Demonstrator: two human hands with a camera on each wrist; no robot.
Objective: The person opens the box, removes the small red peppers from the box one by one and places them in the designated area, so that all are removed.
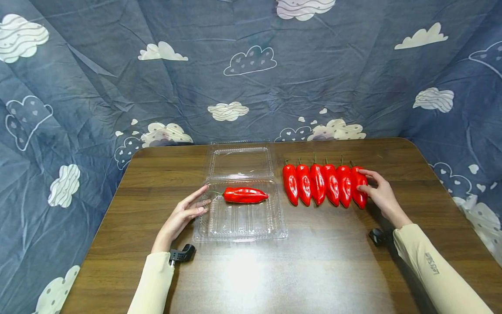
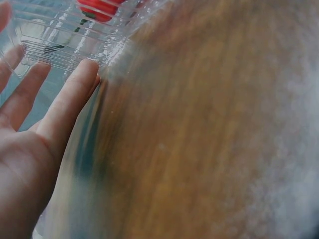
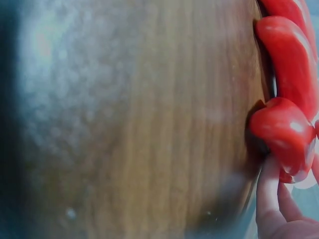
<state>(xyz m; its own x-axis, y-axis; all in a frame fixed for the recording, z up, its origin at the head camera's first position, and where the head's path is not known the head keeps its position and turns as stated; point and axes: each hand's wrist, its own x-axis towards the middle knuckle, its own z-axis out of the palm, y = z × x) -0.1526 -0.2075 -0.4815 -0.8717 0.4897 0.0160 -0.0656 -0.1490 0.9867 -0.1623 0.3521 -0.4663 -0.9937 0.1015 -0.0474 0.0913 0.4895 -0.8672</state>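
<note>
A clear plastic clamshell container lies with its lid folded back, and one red pepper lies crosswise in its base, stem to the left. My left hand is at the container's left edge, its fingers extended and the fingertips touching the plastic; the left wrist view shows those fingers against the ribbed wall. Several red peppers lie in a row to the right, stems pointing away. At the row's right end, my right hand holds the last pepper between thumb and fingers.
The brown wooden table has a bright glare patch near the front. A dark blue curtain with cloud prints hangs behind the table's far edge. Black wrist devices are strapped on both arms, the left one near the container's front corner.
</note>
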